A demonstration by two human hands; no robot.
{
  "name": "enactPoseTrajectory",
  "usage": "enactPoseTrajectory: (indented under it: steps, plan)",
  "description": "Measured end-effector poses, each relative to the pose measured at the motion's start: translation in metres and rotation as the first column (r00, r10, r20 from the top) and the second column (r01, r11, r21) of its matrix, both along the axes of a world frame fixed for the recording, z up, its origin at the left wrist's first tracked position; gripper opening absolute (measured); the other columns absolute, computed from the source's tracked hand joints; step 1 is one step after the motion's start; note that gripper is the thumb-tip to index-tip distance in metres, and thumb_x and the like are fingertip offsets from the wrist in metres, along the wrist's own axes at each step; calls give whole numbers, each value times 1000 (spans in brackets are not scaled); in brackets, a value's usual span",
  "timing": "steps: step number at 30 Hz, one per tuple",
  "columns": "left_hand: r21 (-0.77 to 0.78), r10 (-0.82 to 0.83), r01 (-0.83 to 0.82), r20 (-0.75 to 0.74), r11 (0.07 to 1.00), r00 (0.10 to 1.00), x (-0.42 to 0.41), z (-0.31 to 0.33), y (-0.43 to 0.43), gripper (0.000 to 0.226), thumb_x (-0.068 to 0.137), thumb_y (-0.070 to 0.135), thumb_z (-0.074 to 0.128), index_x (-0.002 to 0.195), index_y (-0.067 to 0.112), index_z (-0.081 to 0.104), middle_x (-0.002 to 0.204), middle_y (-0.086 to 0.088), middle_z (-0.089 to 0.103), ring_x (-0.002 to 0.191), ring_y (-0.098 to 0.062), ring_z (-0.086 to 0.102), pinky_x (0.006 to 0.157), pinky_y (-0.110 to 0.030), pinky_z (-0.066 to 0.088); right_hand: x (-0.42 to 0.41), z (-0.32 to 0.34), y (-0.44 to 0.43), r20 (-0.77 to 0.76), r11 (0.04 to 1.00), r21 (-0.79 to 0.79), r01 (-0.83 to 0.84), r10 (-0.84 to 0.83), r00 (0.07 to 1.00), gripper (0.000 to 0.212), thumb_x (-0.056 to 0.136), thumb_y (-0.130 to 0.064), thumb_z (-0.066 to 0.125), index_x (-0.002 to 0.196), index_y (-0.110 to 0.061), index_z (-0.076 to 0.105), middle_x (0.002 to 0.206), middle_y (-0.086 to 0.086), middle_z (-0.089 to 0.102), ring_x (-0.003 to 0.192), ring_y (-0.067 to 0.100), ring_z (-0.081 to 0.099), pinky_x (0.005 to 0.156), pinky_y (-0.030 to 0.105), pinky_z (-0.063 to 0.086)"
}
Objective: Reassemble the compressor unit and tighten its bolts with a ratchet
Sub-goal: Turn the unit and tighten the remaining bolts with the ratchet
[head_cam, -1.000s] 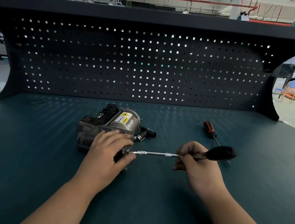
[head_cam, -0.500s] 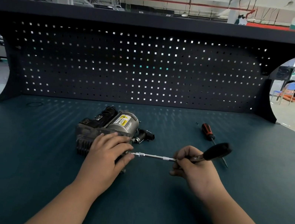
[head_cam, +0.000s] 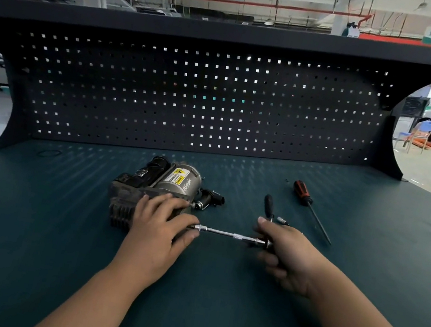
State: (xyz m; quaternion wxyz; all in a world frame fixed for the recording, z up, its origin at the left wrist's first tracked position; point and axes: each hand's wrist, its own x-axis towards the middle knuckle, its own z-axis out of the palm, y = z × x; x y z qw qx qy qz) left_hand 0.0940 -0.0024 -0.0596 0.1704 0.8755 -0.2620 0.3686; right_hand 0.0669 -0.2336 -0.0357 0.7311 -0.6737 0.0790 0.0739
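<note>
Compressor unit (head_cam: 168, 184) mid-table, nearer back edge: looks heavy, rigid metal, best braced at finned block. Left hand (head_cam: 158, 228) presses down on it, fingers spread. Right hand (head_cam: 287, 258) clenches ratchet (head_cam: 233, 235).

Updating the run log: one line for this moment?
phase: bolt tightening | left hand: rests on compressor | right hand: grips ratchet | screwdriver: idle on bench

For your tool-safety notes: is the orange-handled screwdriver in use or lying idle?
Lying idle: the screwdriver rests flat on the workbench; nothing touches it.
</note>
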Motion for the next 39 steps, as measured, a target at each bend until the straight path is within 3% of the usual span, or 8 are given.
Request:
enactPoseTrajectory:
  steps: [6, 10, 15, 19, 26, 31, 34, 39]
  plan:
    - [18, 23, -24, 10, 1000, 1000, 0, 1, 0, 38, 88, 43, 43, 87, 19, 73, 108, -4, 65, 105, -37, 58, 93, -64, 39, -2, 2, -4, 25, 995, 69, 74, -76, 997, 26, 100, -22, 44, 107, -2, 59, 59, -1, 44, 35, 8, 31, 33, 15, 18]
    - [22, 28, -28, -3, 999, 1000, -1, 2, 0, 39, 88, 43, 42, 87, 19, 74, 109, -4, 65, 105, -36, 58, 93, -63, 40, -9, 0, -12, 154, 998, 67, -1, -10, 988, 20, 98, -13, 50, 112, -8, 64, 67, 3, 50, 47, 12, 45, 40, 22, 35]
    - [22, 28, -28, 24, 999, 999, 0, 2, -1, 39, 89, 43, 43, 86, 18, 73, 107, -4, 65, 101, -35, 58, 90, -61, 42, -11, -5, -20, 284, 999, 42, -16, 3, 959, 24, 89, 6, 58, 87, -9, 76, 82, -6, 69, 75, 10, 64, 70, 27, 56]
    - [10, 20, -21, 41, 1000, 999, 2, 1, -1, 39, 89, 42, 44, 87, 17, 73, 108, -4, 65, 100, -34, 58, 89, -60, 42, -13, -6, -21, 329, 998, -46, 32, -16, 944, 39, 82, 12, 62, 83, -22, 80, 81, -2, 70, 81, 13, 67, 85, 31, 56]
    - [52, 58, -56, -28, 997, 998, -4, 0, -3, 43, 88, 44, 40, 105, 18, 70, 113, -5, 63, 110, -38, 55, 96, -66, 35, -12, -4, -18, 315, 997, 34, 71, -78, 946, 5, 86, 0, 65, 83, -4, 68, 82, 4, 66, 64, 15, 64, 58, 25, 54]
    - [89, 84, -84, 10, 992, 996, -4, 0, -4, 40, 86, 44, 42, 91, 19, 73, 110, -9, 64, 106, -41, 57, 95, -66, 35, -9, -5, -12, 175, 980, -123, 157, -134, 975, 33, 94, -37, 57, 78, -7, 60, 62, 4, 64, 39, 13, 48, 36, 20, 34]
    - [95, 102, -103, 16, 990, 995, -1, -2, -5, 39, 86, 44, 42, 87, 20, 71, 110, -8, 64, 105, -40, 57, 93, -66, 37, -6, -7, -10, 127, 952, -258, 168, -139, 982, 40, 94, -43, 54, 76, -8, 61, 58, 1, 65, 36, 14, 44, 35, 18, 31]
    - [100, 125, -127, 25, 987, 992, 0, -3, -7, 38, 87, 45, 41, 85, 19, 68, 112, -5, 63, 105, -38, 56, 94, -64, 37, -8, -6, -14, 146, 957, -253, 143, -108, 983, 43, 93, -47, 53, 78, -7, 62, 55, 3, 60, 38, 15, 41, 36, 21, 30]
